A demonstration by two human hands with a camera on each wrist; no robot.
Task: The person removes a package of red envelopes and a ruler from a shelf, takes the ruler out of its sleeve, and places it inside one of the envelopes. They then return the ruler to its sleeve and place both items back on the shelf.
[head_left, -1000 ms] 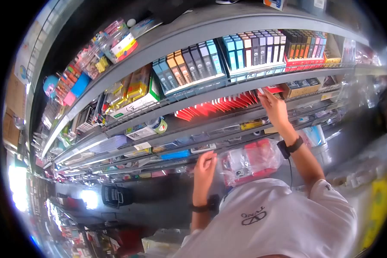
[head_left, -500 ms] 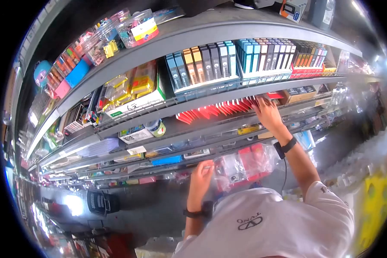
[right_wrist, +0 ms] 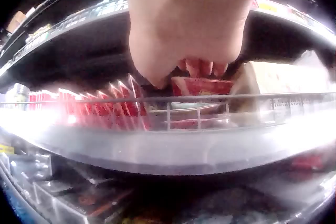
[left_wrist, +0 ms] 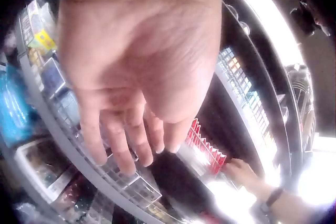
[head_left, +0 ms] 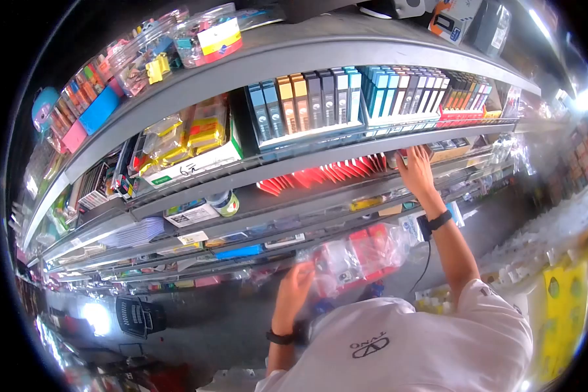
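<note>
My right hand (head_left: 417,173) reaches into the shelf just right of a row of upright red packets (head_left: 326,171). Its fingers bend over the top edge of a tilted red packet (right_wrist: 202,86), with the thumb at the near left side; the fingertips are partly hidden behind it. Below that packet, more flat packets (right_wrist: 194,123) lie behind the wire rail. My left hand (left_wrist: 136,71) hangs in front of the lower shelves, palm showing, fingers loosely bent, holding nothing. In the head view the left hand overlaps a clear plastic bag with red contents (head_left: 356,258).
A thin wire rail (right_wrist: 168,99) runs along the shelf's front edge. Right of the packets stands a cardboard box (right_wrist: 278,79). Overhead, trays of slim boxes (head_left: 307,104) fill the upper shelf. A dark basket (head_left: 137,317) stands on the floor at the left.
My right hand has moved from the end of the upright red row to the packets just right of it. The left hand has lowered slightly. The head view has shifted.
</note>
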